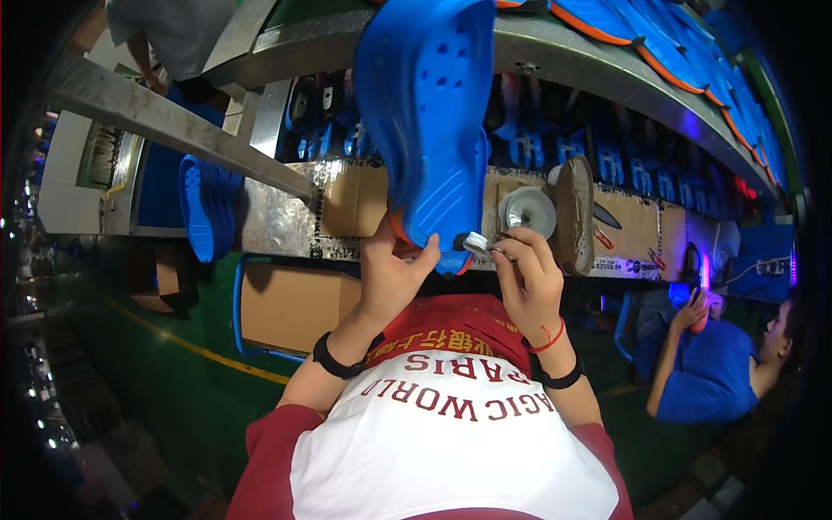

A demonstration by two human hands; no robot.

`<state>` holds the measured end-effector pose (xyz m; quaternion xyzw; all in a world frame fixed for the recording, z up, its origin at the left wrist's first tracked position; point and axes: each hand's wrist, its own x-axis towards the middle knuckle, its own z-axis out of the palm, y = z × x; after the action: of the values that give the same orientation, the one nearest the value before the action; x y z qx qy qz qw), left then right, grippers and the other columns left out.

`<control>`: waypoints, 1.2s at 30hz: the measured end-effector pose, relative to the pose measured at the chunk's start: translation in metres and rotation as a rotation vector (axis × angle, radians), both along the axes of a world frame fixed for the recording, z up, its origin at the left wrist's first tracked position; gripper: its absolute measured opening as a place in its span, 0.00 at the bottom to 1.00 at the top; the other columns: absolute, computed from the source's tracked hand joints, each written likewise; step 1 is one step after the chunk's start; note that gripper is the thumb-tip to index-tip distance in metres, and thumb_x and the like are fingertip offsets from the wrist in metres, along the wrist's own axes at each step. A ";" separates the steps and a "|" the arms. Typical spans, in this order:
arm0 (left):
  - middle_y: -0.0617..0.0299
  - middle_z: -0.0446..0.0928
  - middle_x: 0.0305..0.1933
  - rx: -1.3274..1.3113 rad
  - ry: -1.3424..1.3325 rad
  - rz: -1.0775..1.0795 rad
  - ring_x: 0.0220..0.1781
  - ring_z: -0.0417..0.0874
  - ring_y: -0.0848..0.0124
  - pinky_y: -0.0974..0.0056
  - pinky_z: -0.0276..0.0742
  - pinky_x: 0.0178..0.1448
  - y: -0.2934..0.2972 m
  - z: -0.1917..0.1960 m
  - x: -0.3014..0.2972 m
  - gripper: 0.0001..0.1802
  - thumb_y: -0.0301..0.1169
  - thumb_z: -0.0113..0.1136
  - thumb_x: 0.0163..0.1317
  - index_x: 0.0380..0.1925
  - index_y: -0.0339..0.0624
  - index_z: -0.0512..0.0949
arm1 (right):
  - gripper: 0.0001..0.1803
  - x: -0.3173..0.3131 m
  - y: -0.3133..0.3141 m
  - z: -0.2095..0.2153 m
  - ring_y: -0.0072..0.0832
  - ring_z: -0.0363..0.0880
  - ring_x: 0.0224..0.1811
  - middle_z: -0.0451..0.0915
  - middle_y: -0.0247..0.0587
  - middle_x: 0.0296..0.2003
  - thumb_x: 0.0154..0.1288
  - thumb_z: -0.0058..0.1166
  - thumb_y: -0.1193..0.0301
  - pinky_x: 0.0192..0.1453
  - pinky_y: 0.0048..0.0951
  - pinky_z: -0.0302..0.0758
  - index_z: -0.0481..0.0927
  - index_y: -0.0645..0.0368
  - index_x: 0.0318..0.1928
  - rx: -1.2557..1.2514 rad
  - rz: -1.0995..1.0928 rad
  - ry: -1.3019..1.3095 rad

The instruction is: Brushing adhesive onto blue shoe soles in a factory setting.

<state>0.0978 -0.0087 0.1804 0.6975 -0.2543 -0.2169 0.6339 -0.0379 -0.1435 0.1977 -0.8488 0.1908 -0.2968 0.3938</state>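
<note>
A long blue shoe sole (438, 165) with small holes and grooved lines extends away from me, its heel end nearest my body. At that end, my left hand (394, 264) is closed on the edge, thumb on top and fingers beneath, where a bit of orange shows. Just right of the heel, my right hand (529, 269) pinches a small silvery piece (476, 243) with a dark end between thumb and fingertips. This piece is close to the sole's edge; whether they touch, I cannot tell. More blue shows behind the sole on its right.
Beyond my right hand stand a white bowl (530, 211) and a long brown tray (574, 217), beside orange-handled tools (603, 236). Blue soles (208, 208) lie left; several more line the upper shelf (693, 69). A cardboard box (295, 303) sits below. A co-worker (711, 364) sits right.
</note>
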 end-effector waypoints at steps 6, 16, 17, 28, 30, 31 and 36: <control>0.55 0.80 0.40 -0.012 -0.021 0.033 0.38 0.83 0.73 0.69 0.80 0.43 -0.002 0.007 -0.005 0.18 0.18 0.61 0.56 0.46 0.31 0.70 | 0.08 0.003 0.005 0.000 0.33 0.80 0.27 0.77 0.44 0.39 0.56 0.58 0.82 0.29 0.27 0.75 0.77 0.64 0.37 -0.129 0.020 0.049; 0.51 0.80 0.37 -0.017 -0.046 0.032 0.37 0.84 0.68 0.66 0.83 0.40 -0.001 0.006 -0.003 0.20 0.21 0.62 0.54 0.48 0.27 0.71 | 0.06 0.003 0.007 -0.003 0.26 0.75 0.22 0.79 0.45 0.39 0.57 0.57 0.82 0.25 0.23 0.71 0.78 0.65 0.37 0.034 -0.008 0.013; 0.51 0.80 0.36 -0.010 -0.052 0.032 0.37 0.84 0.68 0.66 0.83 0.40 0.000 0.006 -0.003 0.20 0.21 0.62 0.54 0.48 0.27 0.71 | 0.06 0.003 0.007 -0.003 0.27 0.77 0.23 0.79 0.45 0.38 0.57 0.57 0.82 0.26 0.24 0.72 0.78 0.65 0.37 0.034 -0.019 0.038; 0.53 0.80 0.39 0.026 0.015 -0.001 0.40 0.83 0.71 0.68 0.81 0.44 0.000 0.009 -0.006 0.19 0.20 0.62 0.56 0.47 0.29 0.69 | 0.06 -0.005 0.004 -0.010 0.36 0.81 0.30 0.79 0.47 0.38 0.57 0.57 0.82 0.32 0.28 0.77 0.78 0.65 0.37 -0.114 -0.075 0.040; 0.55 0.78 0.39 0.051 0.024 -0.002 0.40 0.83 0.71 0.68 0.81 0.43 -0.001 0.011 -0.008 0.19 0.19 0.62 0.55 0.46 0.30 0.69 | 0.06 -0.008 0.004 -0.011 0.35 0.81 0.29 0.79 0.47 0.38 0.57 0.57 0.82 0.32 0.28 0.76 0.78 0.65 0.37 -0.134 -0.086 0.032; 0.55 0.78 0.39 0.036 0.007 0.005 0.40 0.83 0.71 0.68 0.81 0.43 -0.001 0.013 -0.008 0.19 0.19 0.62 0.55 0.46 0.30 0.69 | 0.06 -0.010 0.004 -0.011 0.34 0.80 0.28 0.79 0.48 0.38 0.57 0.57 0.82 0.31 0.27 0.76 0.78 0.66 0.37 -0.121 -0.117 0.042; 0.52 0.69 0.53 -0.140 0.131 -0.016 0.52 0.78 0.67 0.63 0.80 0.51 -0.005 0.030 0.021 0.32 0.17 0.61 0.53 0.55 0.34 0.56 | 0.06 -0.016 -0.006 -0.005 0.30 0.78 0.25 0.79 0.50 0.39 0.58 0.57 0.82 0.28 0.25 0.73 0.78 0.67 0.37 -0.099 -0.196 -0.002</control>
<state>0.1184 -0.0142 0.2100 0.6338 -0.2326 -0.2489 0.6945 -0.0543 -0.1496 0.1930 -0.8441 0.2579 -0.3437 0.3207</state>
